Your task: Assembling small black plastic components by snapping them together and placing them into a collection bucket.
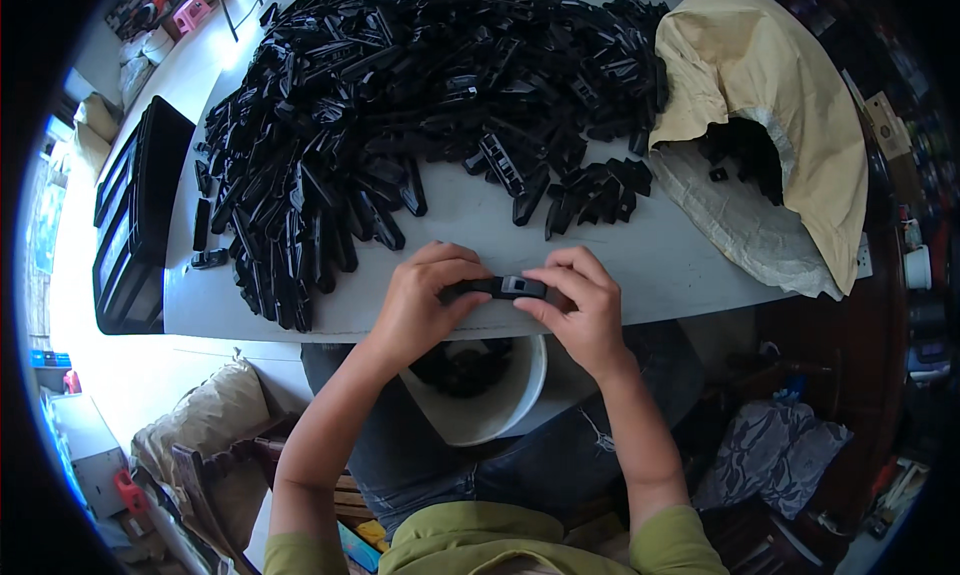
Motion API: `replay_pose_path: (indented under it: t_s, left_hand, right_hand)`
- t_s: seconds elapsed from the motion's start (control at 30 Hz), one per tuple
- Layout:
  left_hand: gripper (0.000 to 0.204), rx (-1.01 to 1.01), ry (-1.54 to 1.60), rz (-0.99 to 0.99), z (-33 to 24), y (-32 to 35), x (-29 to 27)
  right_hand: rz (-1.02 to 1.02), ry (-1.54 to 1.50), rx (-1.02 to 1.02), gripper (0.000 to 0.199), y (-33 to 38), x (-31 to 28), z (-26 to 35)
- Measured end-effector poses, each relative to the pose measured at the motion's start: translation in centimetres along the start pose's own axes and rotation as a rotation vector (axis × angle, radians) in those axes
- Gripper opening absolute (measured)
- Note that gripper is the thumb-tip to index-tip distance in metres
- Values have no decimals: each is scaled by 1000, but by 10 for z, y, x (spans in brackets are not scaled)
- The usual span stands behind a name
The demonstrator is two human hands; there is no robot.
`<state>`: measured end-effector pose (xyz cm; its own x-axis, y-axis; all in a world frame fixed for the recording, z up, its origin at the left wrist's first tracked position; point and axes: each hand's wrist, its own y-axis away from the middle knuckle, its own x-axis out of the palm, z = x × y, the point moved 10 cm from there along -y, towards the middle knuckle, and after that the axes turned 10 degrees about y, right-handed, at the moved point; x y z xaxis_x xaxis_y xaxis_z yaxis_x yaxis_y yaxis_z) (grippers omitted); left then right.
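Observation:
Between my two hands, just above the table's front edge, is a small black plastic part (515, 286) with a grey patch on its upper side. My left hand (430, 290) pinches its left end, and my right hand (580, 300) grips the right end with thumb and fingers. Beyond them a big heap of long black plastic pieces (400, 95) covers much of the grey table (480, 215). A small cluster of shorter black pieces (600, 190) lies at the heap's near right side.
An open tan sack (780, 85) with black parts inside lies on the table's right. Below the front edge, a white bucket (535, 385) between my legs holds dark parts. A black crate (140, 225) stands beyond the table's left edge. A patterned cloth (770, 455) lies at lower right.

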<state>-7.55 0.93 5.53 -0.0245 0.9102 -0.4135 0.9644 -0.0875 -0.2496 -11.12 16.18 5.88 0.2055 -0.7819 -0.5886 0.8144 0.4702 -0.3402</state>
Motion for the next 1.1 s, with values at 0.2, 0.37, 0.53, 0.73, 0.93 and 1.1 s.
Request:
replay_pose_path:
  t_s: [0.2,0.37,0.53,0.73,0.93,1.1]
  left_hand:
    - [25,14,19,36,5,-3,1]
    - [26,78,64,131,-4,-4,12]
    - [33,172,-86,216,-11,-15,10]
    - [38,226,-743,-35,-21,-79,0]
    - [26,38,-187,-150,-10,-42,-26]
    - [28,-109,24,35,5,-11,-11]
  right_hand:
    - [104,284,-106,30,4,-2,8]
    - [114,253,-165,32,2,14,16]
    - [150,136,-104,35,-11,8,10]
    - [13,700,143,27,-37,8,-10]
    - [-71,432,84,32,-17,-11,-20]
    - [40,-315,330,29,-5,-3,-44]
